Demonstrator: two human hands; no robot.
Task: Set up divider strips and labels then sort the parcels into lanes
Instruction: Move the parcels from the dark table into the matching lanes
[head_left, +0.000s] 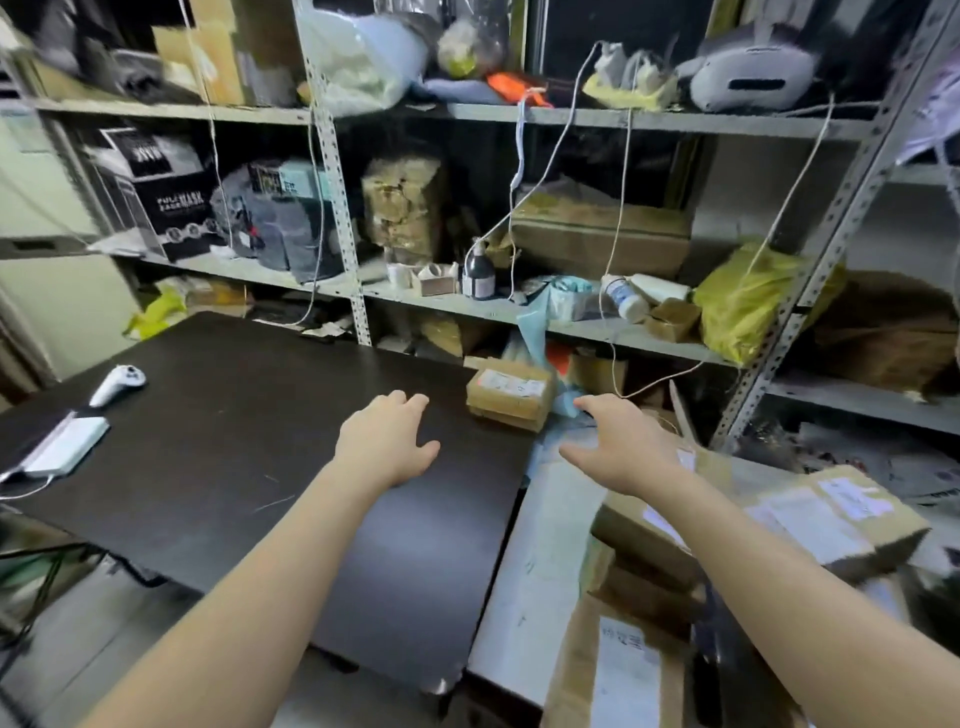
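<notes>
From the head camera, the only view, both arms stretch forward over the dark table (234, 467). The left hand (387, 441) hovers palm-down above the tabletop, its fingers (410, 402) loosely spread and holding nothing. The right hand (618, 452) reaches past the table's right edge, its fingers (592, 402) likewise parted and empty. Between and just beyond the two hands, at the table's far right corner, sits a small parcel (511, 392). It is brown cardboard with a white shipping label on top, and may be two flat boxes stacked, though the blur makes that hard to settle. Neither hand touches it. It looks stiff and light, with taped faces that could be a little slick, so a hand on each short side should carry it squarely, or lift both if there are two. Larger parcels (810, 514) lie off the table to the right, under the right forearm. These look bulkier and will likely need both hands under the bottom edges. No divider strips or lane labels show on the table, so the setup step appears not yet done. A white controller (118, 384) and a white power bank (67, 447) rest near the table's left edge.
</notes>
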